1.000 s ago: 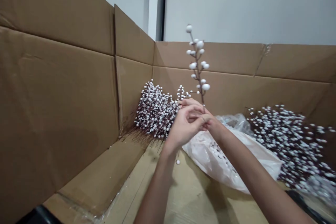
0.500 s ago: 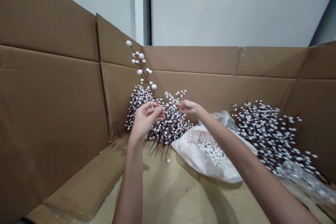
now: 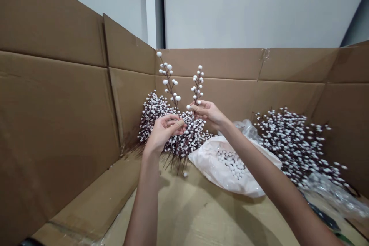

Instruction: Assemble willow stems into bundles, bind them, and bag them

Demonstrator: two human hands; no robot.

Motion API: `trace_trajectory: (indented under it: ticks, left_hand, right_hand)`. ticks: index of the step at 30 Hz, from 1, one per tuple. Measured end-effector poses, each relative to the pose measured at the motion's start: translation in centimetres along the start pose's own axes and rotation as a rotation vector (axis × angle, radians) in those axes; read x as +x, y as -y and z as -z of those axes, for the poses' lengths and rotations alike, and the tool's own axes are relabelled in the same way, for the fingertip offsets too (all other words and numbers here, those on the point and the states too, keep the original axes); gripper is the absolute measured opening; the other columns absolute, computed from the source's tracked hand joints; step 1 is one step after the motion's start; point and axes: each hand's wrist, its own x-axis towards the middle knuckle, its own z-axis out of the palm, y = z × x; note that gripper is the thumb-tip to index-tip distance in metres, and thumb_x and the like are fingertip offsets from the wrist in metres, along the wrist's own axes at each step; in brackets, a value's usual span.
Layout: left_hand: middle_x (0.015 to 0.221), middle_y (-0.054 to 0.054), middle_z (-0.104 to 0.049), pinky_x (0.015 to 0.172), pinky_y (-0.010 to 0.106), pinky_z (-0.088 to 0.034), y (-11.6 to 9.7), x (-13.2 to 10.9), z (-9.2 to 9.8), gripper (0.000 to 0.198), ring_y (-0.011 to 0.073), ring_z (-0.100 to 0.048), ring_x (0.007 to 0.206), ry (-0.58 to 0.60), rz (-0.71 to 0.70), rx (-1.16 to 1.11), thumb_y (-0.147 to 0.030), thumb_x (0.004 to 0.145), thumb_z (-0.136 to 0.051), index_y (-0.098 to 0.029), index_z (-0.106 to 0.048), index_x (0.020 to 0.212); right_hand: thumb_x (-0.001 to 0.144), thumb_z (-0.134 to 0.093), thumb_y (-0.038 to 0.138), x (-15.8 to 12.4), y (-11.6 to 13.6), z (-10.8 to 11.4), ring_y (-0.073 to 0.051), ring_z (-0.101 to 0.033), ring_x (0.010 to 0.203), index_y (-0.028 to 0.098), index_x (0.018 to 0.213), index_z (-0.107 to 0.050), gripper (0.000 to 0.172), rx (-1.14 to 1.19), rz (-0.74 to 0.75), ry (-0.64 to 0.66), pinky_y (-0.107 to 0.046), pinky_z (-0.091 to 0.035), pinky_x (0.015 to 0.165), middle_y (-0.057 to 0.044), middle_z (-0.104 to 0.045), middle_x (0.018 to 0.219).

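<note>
My left hand pinches the lower stem of an artificial berry branch, brown with white berries, which rises upright and leans slightly left. To its right, my right hand is closed on a second, shorter berry branch standing nearly vertical. The two branches are apart, side by side. Behind and below both hands lies a heap of similar berry branches, stems pointing toward me. My fingers hide the stem ends of the held branches.
A white plastic bag with loose white berries lies under my right forearm. Another pile of berry branches and clear plastic are at the right. One loose berry sits on the table. Cardboard walls surround it.
My right hand has lifted a short berry branch up from the heap and turned upright. My left hand with its branch has shifted a little to the right.
</note>
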Motion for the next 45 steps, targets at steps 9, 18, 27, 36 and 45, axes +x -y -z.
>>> trace_trajectory:
  ticks: [9, 18, 27, 36, 45]
  left_hand:
    - [0.067, 0.004, -0.073, 0.058, 0.023, -0.057, 0.0, -0.9, -3.7, 0.024, 0.0138, -0.068, 0.057, 0.246, 0.038, -0.048, -0.025, 0.063, -0.081, -0.015, -0.066, 0.078]
    - [0.07, 0.006, -0.076, 0.059, 0.023, -0.057, 0.2, -1.5, -5.4, 0.024, 0.0158, -0.07, 0.06, 0.269, 0.02, -0.008, -0.025, 0.064, -0.081, -0.015, -0.072, 0.084]
    - [0.072, 0.008, -0.076, 0.06, 0.024, -0.059, -0.1, -1.7, -5.8, 0.029, 0.0178, -0.072, 0.064, 0.209, 0.059, 0.037, -0.023, 0.058, -0.084, -0.011, -0.075, 0.083]
    - [0.068, 0.007, -0.075, 0.06, 0.024, -0.058, -0.1, -2.0, -6.1, 0.027, 0.0168, -0.07, 0.062, 0.152, 0.097, 0.03, -0.019, 0.055, -0.085, -0.01, -0.077, 0.08]
    - [0.074, 0.004, -0.077, 0.059, 0.018, -0.056, 0.1, -1.7, -5.6, 0.02, 0.0111, -0.068, 0.061, 0.314, 0.016, -0.011, -0.019, 0.062, -0.082, -0.016, -0.078, 0.081]
  right_hand:
    - [0.069, -0.078, 0.034, -6.3, 3.8, -0.6, -0.007, -0.051, 0.056, 0.016, 0.082, -0.066, 0.025, -0.245, 0.342, -0.063, -0.023, -0.043, 0.058, 0.003, -0.063, 0.067]
    - [0.068, -0.078, 0.041, -7.5, 4.6, 0.5, -0.009, -0.054, 0.06, 0.018, 0.079, -0.065, 0.029, -0.239, 0.384, -0.112, -0.024, -0.043, 0.057, 0.001, -0.064, 0.071]
    - [0.07, -0.077, 0.036, -7.5, 4.0, 0.6, -0.009, -0.054, 0.058, 0.017, 0.082, -0.065, 0.026, -0.242, 0.407, -0.146, -0.024, -0.044, 0.058, 0.002, -0.063, 0.064]
    - [0.061, -0.082, 0.039, -7.2, 3.3, 0.0, -0.009, -0.056, 0.057, 0.02, 0.087, -0.053, 0.044, -0.203, 0.401, -0.309, -0.024, -0.045, 0.059, 0.005, -0.062, 0.061]
    - [0.068, -0.077, 0.043, -9.4, 3.0, 0.5, -0.011, -0.058, 0.064, 0.013, 0.07, -0.07, 0.03, -0.237, 0.081, -0.033, -0.026, -0.046, 0.063, -0.002, -0.065, 0.068]
